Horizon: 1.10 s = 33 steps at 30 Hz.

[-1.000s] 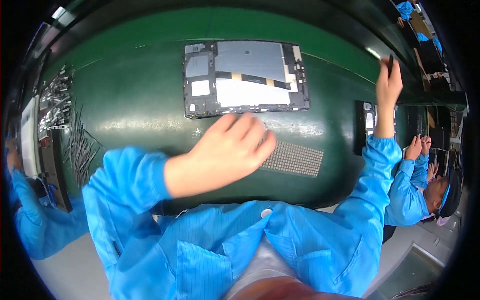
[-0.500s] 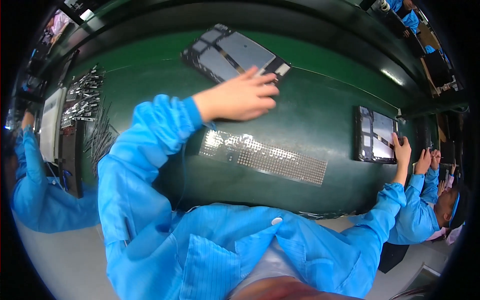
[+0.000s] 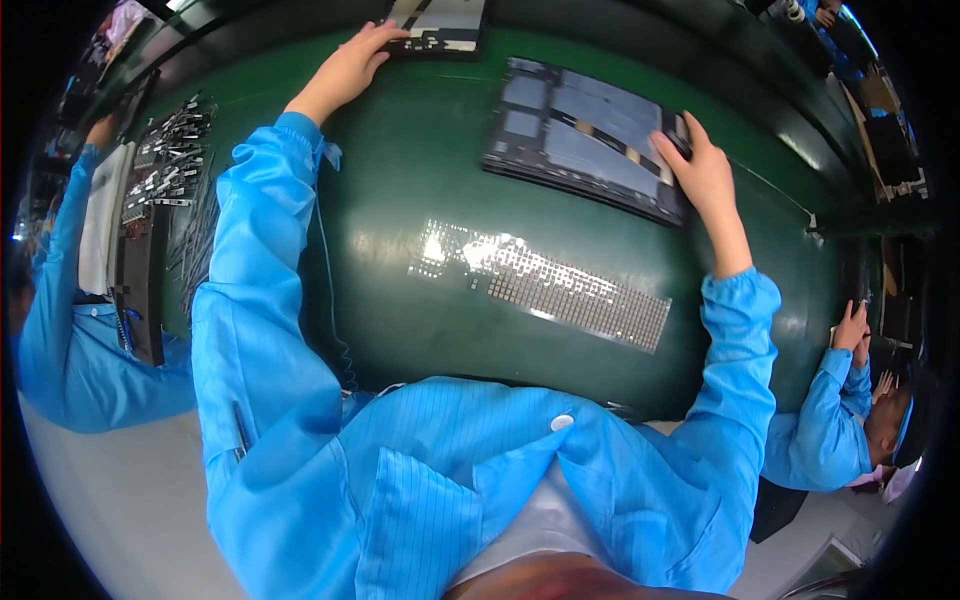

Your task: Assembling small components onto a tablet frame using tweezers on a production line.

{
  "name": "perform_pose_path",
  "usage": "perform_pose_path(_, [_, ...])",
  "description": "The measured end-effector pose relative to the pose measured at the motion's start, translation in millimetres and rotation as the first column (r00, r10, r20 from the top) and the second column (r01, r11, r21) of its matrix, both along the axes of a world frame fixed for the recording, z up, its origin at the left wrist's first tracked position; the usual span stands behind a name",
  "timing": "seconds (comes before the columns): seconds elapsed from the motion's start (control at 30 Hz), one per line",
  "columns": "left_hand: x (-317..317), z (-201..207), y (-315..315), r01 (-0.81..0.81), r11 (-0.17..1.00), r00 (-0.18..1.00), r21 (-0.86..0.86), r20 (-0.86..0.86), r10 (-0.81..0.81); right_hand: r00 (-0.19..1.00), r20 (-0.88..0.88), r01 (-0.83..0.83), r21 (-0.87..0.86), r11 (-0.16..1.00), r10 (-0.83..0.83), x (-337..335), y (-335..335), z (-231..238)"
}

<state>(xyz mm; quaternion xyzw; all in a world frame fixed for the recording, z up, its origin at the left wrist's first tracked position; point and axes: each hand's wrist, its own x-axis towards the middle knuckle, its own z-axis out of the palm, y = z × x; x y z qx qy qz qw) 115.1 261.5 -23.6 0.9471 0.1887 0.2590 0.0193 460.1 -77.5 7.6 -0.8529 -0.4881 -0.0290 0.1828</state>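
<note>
An opened tablet (image 3: 600,100), dark-framed with grey battery panels and a ribbon cable across them, is tilted slightly over the middle of the green bench. My right hand (image 3: 703,175) grips its right end, thumb on top and fingers round the far edge. At the far left, a second opened tablet (image 3: 440,38) is partly cut off by the picture's top. My left hand (image 3: 350,75) holds its left edge with the fingertips; the thumb lies near the corner. Nearer to me lies a clear sheet (image 3: 575,290) with rows of small square metallic pieces, some spots bare.
On the left are a pile of thin metallic strips (image 3: 175,165), a white panel (image 3: 105,220) and a black box-like piece (image 3: 140,285). Co-workers in blue sit on both sides. A dark ledge (image 3: 700,75) runs along the bench's back. A coiled cord (image 3: 330,270) hangs by my left sleeve.
My left hand moved to the far left with its tablet, away from the middle. My right hand brought the other tablet from the right side leftward to the middle of the bench.
</note>
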Motion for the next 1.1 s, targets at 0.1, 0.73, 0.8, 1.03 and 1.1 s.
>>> perform_pose_path(0.1, [-0.5,28.8,-47.0,-0.046,0.990,0.991,0.131,0.132,0.029,0.999,0.017,-0.049,0.015,0.999,0.049,-18.9,22.2,-3.8])
perform_pose_path(0.73, [-44.2,34.1,-294.1,0.325,0.934,0.880,-0.150,-0.315,-0.357,0.940,-0.044,-0.328,0.144,0.933,0.338,-70.3,29.8,-3.9])
perform_pose_path(0.8, [-41.5,33.4,-296.0,0.298,0.941,0.903,-0.163,-0.271,-0.333,0.948,-0.196,-0.214,0.195,0.957,0.252,-70.8,17.2,9.7])
perform_pose_path(1.03, [-42.2,29.2,-304.0,0.213,0.961,0.919,-0.178,-0.297,-0.259,0.719,-0.333,-0.329,0.610,0.721,0.610,-122.4,-43.5,26.7])
perform_pose_path(1.1, [-41.0,26.5,-309.5,0.201,0.967,0.921,-0.157,-0.305,-0.241,0.592,-0.480,-0.379,0.542,0.750,0.647,-135.9,-56.1,22.9])
